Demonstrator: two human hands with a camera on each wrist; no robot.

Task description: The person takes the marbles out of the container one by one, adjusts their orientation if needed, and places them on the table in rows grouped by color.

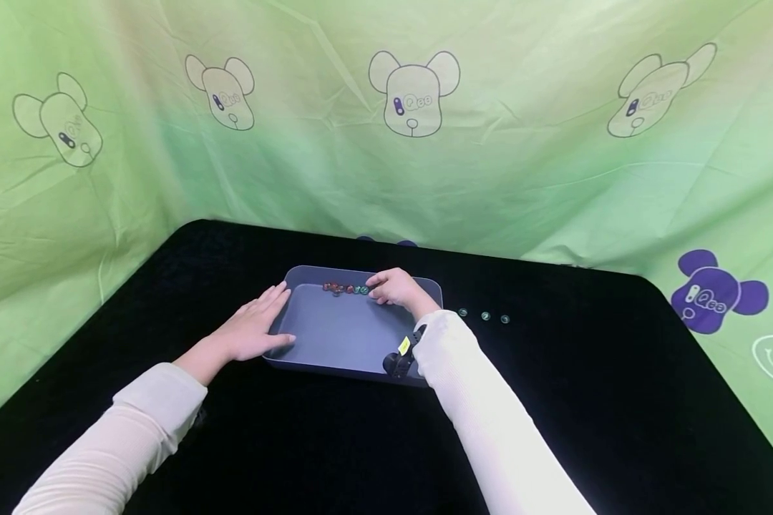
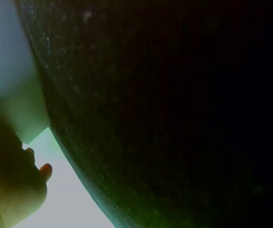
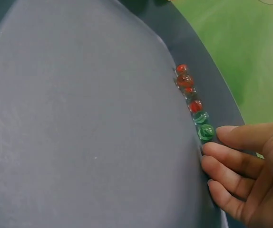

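A shallow grey tray lies on the black-covered table. Along its far wall runs a short row of glass marbles, red marbles at one end and green marbles at the other. My right hand is inside the tray at the green end. In the right wrist view its thumb and index fingertips lie close beside the last green marble, with a small gap showing; the other fingers are loosely bent. My left hand rests at the tray's left rim, fingers extended, thumb reaching over the near left corner.
Three loose marbles lie on the black cloth right of the tray. A black wrist camera hangs from the right wrist above the tray. Green patterned curtains enclose the table. The left wrist view is mostly dark.
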